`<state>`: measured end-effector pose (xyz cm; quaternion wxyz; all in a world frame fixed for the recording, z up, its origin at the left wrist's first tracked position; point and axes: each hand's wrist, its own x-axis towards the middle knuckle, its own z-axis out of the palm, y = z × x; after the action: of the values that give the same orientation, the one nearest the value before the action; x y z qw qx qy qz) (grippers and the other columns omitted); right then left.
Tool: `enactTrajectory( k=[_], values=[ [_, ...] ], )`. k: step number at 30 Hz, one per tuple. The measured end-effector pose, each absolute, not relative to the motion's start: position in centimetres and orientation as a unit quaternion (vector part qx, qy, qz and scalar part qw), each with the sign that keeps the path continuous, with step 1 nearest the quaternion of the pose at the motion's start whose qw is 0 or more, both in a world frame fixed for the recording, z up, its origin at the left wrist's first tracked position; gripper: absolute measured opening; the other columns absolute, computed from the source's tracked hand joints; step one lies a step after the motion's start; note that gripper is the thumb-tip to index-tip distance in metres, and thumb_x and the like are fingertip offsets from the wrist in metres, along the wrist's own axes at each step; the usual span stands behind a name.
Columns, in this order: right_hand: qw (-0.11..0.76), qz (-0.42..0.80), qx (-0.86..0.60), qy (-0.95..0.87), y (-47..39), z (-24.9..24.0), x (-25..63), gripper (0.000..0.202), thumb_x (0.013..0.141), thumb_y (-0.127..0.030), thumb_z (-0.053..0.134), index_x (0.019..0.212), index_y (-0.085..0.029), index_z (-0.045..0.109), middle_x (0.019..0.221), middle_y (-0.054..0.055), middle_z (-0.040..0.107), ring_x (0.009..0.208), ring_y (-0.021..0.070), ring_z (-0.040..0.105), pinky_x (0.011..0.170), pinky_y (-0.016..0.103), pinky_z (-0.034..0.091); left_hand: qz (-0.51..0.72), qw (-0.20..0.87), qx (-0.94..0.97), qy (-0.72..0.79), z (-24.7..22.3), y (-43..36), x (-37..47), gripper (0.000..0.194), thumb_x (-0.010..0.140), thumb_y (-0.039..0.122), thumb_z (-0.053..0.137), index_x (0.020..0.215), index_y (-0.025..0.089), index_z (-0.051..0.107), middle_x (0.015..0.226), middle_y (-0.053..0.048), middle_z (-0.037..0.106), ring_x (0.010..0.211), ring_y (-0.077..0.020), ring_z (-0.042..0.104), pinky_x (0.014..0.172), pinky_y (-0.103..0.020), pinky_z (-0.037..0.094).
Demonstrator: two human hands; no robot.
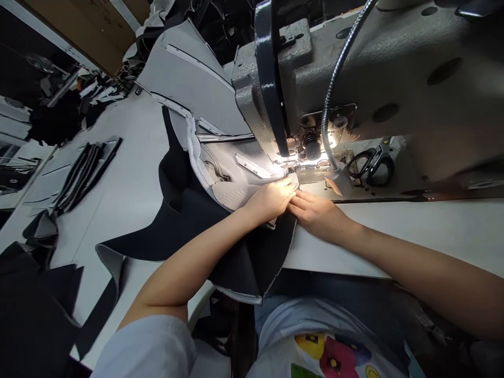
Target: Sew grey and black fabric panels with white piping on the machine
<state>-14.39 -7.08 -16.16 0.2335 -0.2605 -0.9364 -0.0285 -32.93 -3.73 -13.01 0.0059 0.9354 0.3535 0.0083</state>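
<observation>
A large grey and black fabric piece (197,210) lies under the lit needle area of a sewing machine (299,68). Close in front of the presser foot, my left hand (271,199) has its fingers closed on the grey layer near the fabric's edge. My right hand (325,215) touches it from the right, fingers together and pinching the same edge; its fingertips are partly hidden by the left hand and the cloth. The black part of the fabric hangs over the table's front edge.
Black-handled scissors (372,163) lie on the machine bed, right of a lamp (339,181) on a bendable metal neck. Stacked fabric pieces (86,170) rest on the white table (137,152) at the left, with dark cloth (31,310) nearer the front.
</observation>
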Motion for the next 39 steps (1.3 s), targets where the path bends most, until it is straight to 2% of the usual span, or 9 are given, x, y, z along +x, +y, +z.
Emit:
enactTrajectory(
  k=[11, 15, 25, 32, 39],
  values=[
    [0.237, -0.009, -0.271, -0.933, -7.12, -16.67, -13.97, 0.04, 0.089, -0.003, 0.042, 0.124, -0.002, 0.061, 0.129, 0.02, 0.062, 0.124, 0.0269, 0.057, 0.106, 0.039, 0.047, 0.001, -0.018, 0.931, 0.364, -13.4, -3.33, -32.54, 0.037, 0.095, 0.01, 0.036, 0.119, 0.007, 0.063, 0.124, -0.015, 0.067, 0.12, -0.0217, 0.061, 0.101, -0.032, 0.052],
    [0.246, -0.008, -0.277, -0.929, -7.28, -16.67, -13.98, 0.041, 0.087, -0.001, 0.044, 0.124, -0.004, 0.062, 0.13, 0.019, 0.062, 0.125, 0.026, 0.056, 0.107, 0.038, 0.048, 0.008, -0.019, 0.934, 0.356, -13.29, -3.38, -32.63, 0.036, 0.095, 0.011, 0.036, 0.118, 0.006, 0.064, 0.123, -0.015, 0.067, 0.121, -0.0216, 0.06, 0.101, -0.032, 0.052],
    [0.268, -0.035, -0.274, -0.923, -7.67, -16.65, -14.3, 0.036, 0.089, -0.003, 0.046, 0.12, -0.003, 0.064, 0.124, 0.018, 0.065, 0.122, 0.0271, 0.059, 0.105, 0.038, 0.049, 0.007, -0.002, 0.93, 0.367, -12.96, -4.07, -32.88, 0.037, 0.096, 0.012, 0.04, 0.125, 0.001, 0.06, 0.128, -0.02, 0.063, 0.12, -0.0239, 0.061, 0.101, -0.032, 0.052],
    [0.264, -0.023, -0.275, -0.924, -7.61, -16.25, -14.31, 0.034, 0.089, -0.004, 0.045, 0.116, -0.002, 0.066, 0.118, 0.017, 0.068, 0.118, 0.0273, 0.06, 0.104, 0.039, 0.05, 0.023, -0.012, 0.929, 0.369, -12.62, -4.21, -32.49, 0.037, 0.096, 0.011, 0.038, 0.12, 0.001, 0.064, 0.124, -0.018, 0.066, 0.118, -0.0218, 0.063, 0.101, -0.03, 0.052],
    [0.288, -0.026, -0.272, -0.918, -7.52, -16.09, -14.27, 0.037, 0.086, -0.003, 0.044, 0.115, -0.005, 0.067, 0.118, 0.016, 0.068, 0.118, 0.0257, 0.06, 0.103, 0.038, 0.051, 0.026, -0.032, 0.933, 0.358, -12.49, -4.25, -32.24, 0.036, 0.096, 0.009, 0.039, 0.119, -0.003, 0.064, 0.122, -0.02, 0.067, 0.117, -0.024, 0.063, 0.101, -0.031, 0.052]
  ],
)
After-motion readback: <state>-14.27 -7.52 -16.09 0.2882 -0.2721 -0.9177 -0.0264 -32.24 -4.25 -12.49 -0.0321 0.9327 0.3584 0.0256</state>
